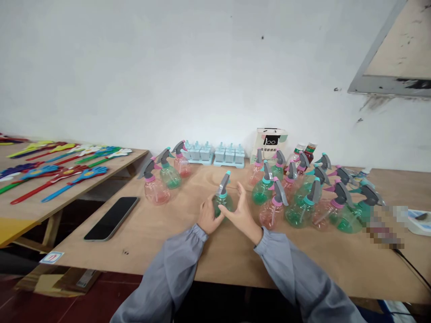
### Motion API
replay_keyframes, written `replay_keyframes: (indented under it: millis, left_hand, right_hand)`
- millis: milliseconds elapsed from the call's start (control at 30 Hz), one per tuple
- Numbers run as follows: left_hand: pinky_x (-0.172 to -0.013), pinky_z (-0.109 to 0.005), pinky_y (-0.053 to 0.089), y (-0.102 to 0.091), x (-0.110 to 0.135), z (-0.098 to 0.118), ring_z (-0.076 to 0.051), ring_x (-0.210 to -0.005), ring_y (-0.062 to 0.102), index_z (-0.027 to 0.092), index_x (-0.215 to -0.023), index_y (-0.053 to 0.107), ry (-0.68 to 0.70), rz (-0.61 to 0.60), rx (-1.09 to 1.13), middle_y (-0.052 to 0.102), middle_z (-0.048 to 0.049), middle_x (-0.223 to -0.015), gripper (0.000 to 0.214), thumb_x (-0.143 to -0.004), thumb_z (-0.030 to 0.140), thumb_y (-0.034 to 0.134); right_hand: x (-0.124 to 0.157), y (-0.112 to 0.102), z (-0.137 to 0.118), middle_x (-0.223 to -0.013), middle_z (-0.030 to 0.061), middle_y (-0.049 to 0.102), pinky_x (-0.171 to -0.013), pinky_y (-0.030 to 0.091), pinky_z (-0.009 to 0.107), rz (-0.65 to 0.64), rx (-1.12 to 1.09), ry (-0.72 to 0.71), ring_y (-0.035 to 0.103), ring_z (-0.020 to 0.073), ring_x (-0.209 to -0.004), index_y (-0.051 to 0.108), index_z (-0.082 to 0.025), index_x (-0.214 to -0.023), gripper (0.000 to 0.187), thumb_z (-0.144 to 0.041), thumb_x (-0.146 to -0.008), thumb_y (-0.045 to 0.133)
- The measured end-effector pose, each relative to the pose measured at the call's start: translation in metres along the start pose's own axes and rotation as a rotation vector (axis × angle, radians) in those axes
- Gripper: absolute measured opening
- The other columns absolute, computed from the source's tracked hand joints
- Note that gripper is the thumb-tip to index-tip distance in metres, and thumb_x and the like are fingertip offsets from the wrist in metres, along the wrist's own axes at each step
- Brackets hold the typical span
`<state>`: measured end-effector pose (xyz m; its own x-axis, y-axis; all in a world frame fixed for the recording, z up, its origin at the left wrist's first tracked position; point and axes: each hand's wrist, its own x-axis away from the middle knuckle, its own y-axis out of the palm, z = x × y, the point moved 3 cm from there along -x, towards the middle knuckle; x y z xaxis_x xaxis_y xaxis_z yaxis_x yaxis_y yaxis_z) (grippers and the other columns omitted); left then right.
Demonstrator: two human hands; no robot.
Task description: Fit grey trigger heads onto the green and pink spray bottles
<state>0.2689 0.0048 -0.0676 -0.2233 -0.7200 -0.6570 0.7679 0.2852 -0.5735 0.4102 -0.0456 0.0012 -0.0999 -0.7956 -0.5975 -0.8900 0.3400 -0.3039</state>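
A green spray bottle with a grey trigger head and teal nozzle stands upright on the wooden table in front of me. My left hand grips its lower left side, fingers curled around the body. On the other side, my right hand is open, its thumb near the bottle's front and its fingers spread apart and pointing up. Whether that thumb touches the bottle I cannot tell. To the right stand several pink and green spray bottles. Three more, including a pink spray bottle, stand to the left.
A black-screened phone lies at the left. Light blue popsicle molds and a printed paper bag stand along the wall. Colourful hand-shaped clappers cover the neighbouring table. A cable runs off at the right.
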Motion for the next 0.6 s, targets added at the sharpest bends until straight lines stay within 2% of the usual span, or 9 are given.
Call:
replay_keyframes:
  millis: [100, 233, 333, 400, 433, 533, 567, 600]
  left_hand:
    - [-0.101, -0.055, 0.047, 0.000, 0.005, 0.015, -0.035, -0.121, 0.062, 0.019, -0.137, 0.042, -0.002, -0.026, -0.028, 0.064, -0.0189, -0.128, 0.065, -0.080, 0.040, 0.065]
    - [-0.100, -0.057, 0.049, 0.001, 0.014, 0.032, -0.035, -0.111, 0.066, 0.028, -0.134, 0.046, 0.043, -0.028, -0.040, 0.068, -0.0153, -0.120, 0.065, -0.078, 0.048, 0.071]
    - [-0.097, -0.059, 0.050, -0.007, 0.014, 0.033, -0.037, -0.107, 0.067, 0.030, -0.130, 0.048, 0.122, 0.005, -0.028, 0.068, -0.0150, -0.116, 0.073, -0.070, 0.059, 0.077]
    - [-0.097, -0.060, 0.051, -0.027, 0.002, 0.021, -0.038, -0.111, 0.065, 0.025, -0.130, 0.047, 0.099, 0.134, -0.031, 0.065, -0.0168, -0.119, 0.076, -0.070, 0.061, 0.076]
    - [-0.099, -0.059, 0.050, -0.043, -0.007, 0.010, -0.037, -0.116, 0.063, 0.022, -0.129, 0.046, 0.040, 0.245, -0.038, 0.063, -0.0175, -0.122, 0.072, -0.073, 0.059, 0.073]
    - [-0.115, -0.056, 0.037, -0.104, -0.038, -0.036, -0.033, -0.137, 0.048, 0.019, -0.130, 0.042, -0.198, 0.641, -0.114, 0.051, -0.0173, -0.137, 0.061, -0.082, 0.048, 0.067]
    - [-0.118, -0.057, 0.033, -0.125, -0.047, -0.053, -0.034, -0.141, 0.043, 0.017, -0.131, 0.041, -0.274, 0.760, -0.171, 0.047, -0.0185, -0.141, 0.064, -0.081, 0.046, 0.068]
    - [-0.119, -0.058, 0.030, -0.142, -0.054, -0.069, -0.036, -0.143, 0.038, 0.015, -0.133, 0.039, -0.330, 0.818, -0.219, 0.042, -0.0208, -0.146, 0.073, -0.076, 0.045, 0.072]
  right_hand:
    - [-0.019, 0.008, 0.006, -0.149, 0.0196, 0.047, -0.117, 0.040, 0.052, 0.007, -0.097, 0.036, 0.045, 0.0312, -0.142, 0.031, -0.019, -0.147, 0.084, -0.047, -0.080, 0.072]
    - [-0.026, 0.001, 0.010, -0.142, 0.0169, 0.054, -0.115, 0.040, 0.050, 0.093, -0.126, 0.066, 0.051, 0.0291, -0.136, 0.043, -0.021, -0.138, 0.066, -0.046, -0.082, 0.068]
    - [-0.030, -0.001, 0.009, -0.128, 0.0127, 0.064, -0.110, 0.046, 0.048, 0.002, -0.139, 0.057, 0.059, 0.0275, -0.124, 0.053, -0.022, -0.129, 0.051, -0.046, -0.084, 0.063]
    - [-0.032, -0.003, 0.008, -0.124, 0.0105, 0.068, -0.107, 0.049, 0.045, -0.054, -0.149, 0.055, 0.062, 0.0262, -0.120, 0.056, -0.023, -0.128, 0.048, -0.044, -0.086, 0.061]
    - [-0.034, -0.004, 0.008, -0.124, 0.0100, 0.068, -0.107, 0.049, 0.045, -0.068, -0.152, 0.058, 0.063, 0.0260, -0.120, 0.057, -0.023, -0.129, 0.049, -0.045, -0.086, 0.061]
    - [-0.036, -0.008, 0.008, -0.125, 0.0104, 0.069, -0.107, 0.049, 0.046, -0.095, -0.175, 0.081, 0.063, 0.0271, -0.121, 0.057, -0.022, -0.134, 0.054, -0.047, -0.086, 0.061]
    - [-0.037, -0.009, 0.008, -0.127, 0.0104, 0.069, -0.108, 0.049, 0.046, -0.106, -0.187, 0.089, 0.063, 0.0275, -0.122, 0.057, -0.023, -0.135, 0.055, -0.048, -0.086, 0.062]
    - [-0.037, -0.009, 0.008, -0.129, 0.0103, 0.069, -0.109, 0.048, 0.046, -0.117, -0.201, 0.098, 0.062, 0.0279, -0.124, 0.057, -0.024, -0.136, 0.057, -0.049, -0.085, 0.064]
